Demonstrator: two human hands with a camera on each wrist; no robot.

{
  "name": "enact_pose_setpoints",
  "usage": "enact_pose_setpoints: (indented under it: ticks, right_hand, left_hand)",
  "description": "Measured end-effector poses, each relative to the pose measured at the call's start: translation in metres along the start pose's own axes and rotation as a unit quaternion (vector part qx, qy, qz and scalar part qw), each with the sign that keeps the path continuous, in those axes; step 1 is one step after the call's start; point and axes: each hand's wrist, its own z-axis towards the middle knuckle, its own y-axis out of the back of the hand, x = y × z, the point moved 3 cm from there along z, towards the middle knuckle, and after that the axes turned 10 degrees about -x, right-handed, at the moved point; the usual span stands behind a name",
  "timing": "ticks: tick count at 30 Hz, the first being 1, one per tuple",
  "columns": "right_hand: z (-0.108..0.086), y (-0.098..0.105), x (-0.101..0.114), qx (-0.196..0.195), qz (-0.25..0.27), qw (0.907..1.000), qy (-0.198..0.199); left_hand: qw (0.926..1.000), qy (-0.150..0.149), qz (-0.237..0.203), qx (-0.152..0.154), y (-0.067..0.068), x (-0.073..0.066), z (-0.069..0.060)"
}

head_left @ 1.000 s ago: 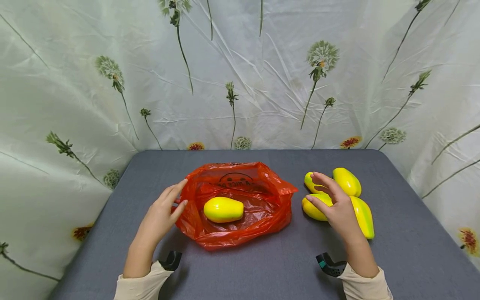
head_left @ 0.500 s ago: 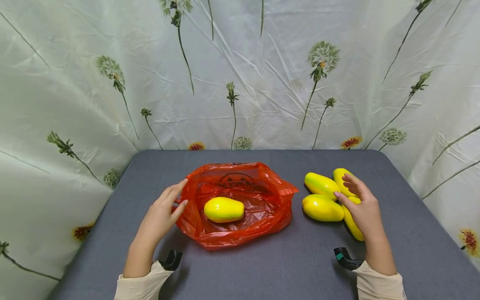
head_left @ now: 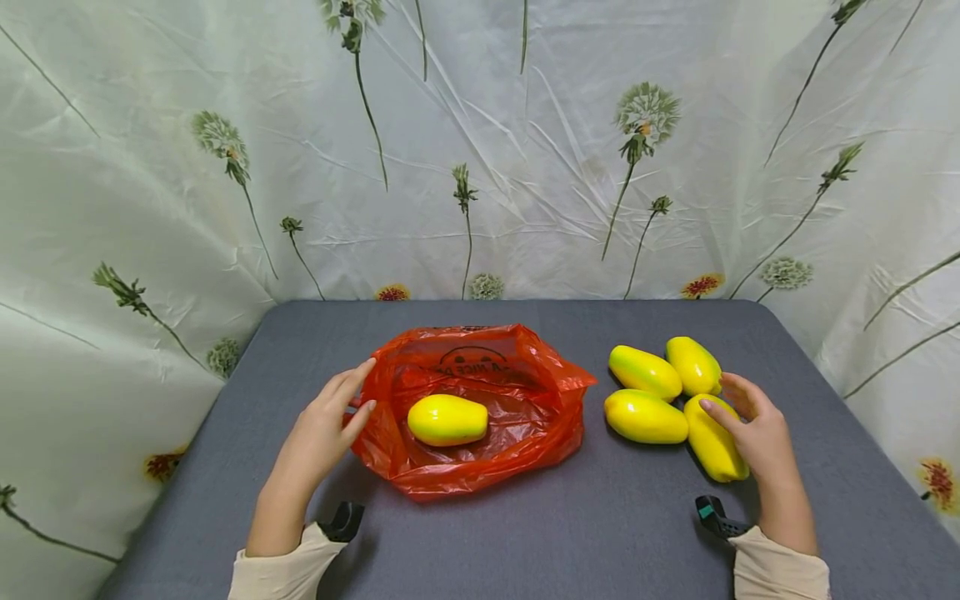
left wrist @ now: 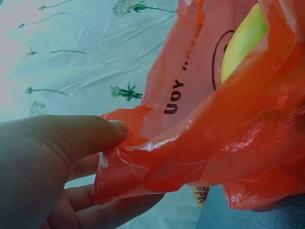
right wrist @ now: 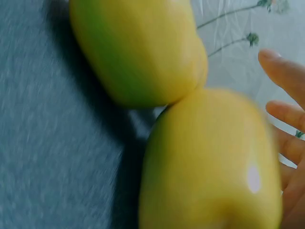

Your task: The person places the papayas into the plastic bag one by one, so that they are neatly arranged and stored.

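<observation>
A red plastic bag (head_left: 525,450) stands open-mouthed on the table with one yellow mango-like fruit (head_left: 447,420) inside. At its left edge the left hand (head_left: 318,437) pinches the rim; the left wrist view shows the thumb (left wrist: 112,131) on top of the plastic and fingers beneath. Several yellow-green fruits lie grouped at the right. Beside the nearest one (head_left: 716,437) is the right hand (head_left: 761,433), thumb over that fruit and fingers spread along its far side. In the right wrist view, the fingers (right wrist: 288,114) are extended beside a fruit (right wrist: 214,162); contact cannot be told.
The grey table (head_left: 562,533) runs back to a white curtain (head_left: 540,208) printed with dandelions. Three more fruits lie left of and behind the one by the right hand: two at the left (head_left: 645,417), (head_left: 645,372) and one at the back (head_left: 693,365).
The right hand has moved right and slightly lower, from over the left fruits to the right side of the group. The left hand and bag have stayed put.
</observation>
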Motion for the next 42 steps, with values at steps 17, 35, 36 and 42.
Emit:
enact_pose_setpoints:
  ticks: [17, 35, 36, 42]
  right_hand:
    - [-0.009, 0.003, -0.019, 0.048, 0.018, 0.9976, -0.047]
    - [0.014, 0.008, -0.051, -0.054, 0.109, 0.9925, -0.003]
    - [0.015, 0.008, -0.051, -0.055, 0.126, 0.9905, 0.002]
    - [0.019, 0.009, -0.033, -0.086, 0.213, 0.9721, 0.049]
  left_hand:
    - [0.9999, 0.008, 0.001, 0.012, -0.001, 0.000, 0.000]
    - [0.9998, 0.011, 0.003, 0.013, 0.001, -0.001, 0.000]
    - [0.9999, 0.011, 0.003, 0.013, 0.001, -0.001, 0.000]
    - [0.9998, 0.012, 0.005, 0.014, 0.001, -0.001, 0.000]
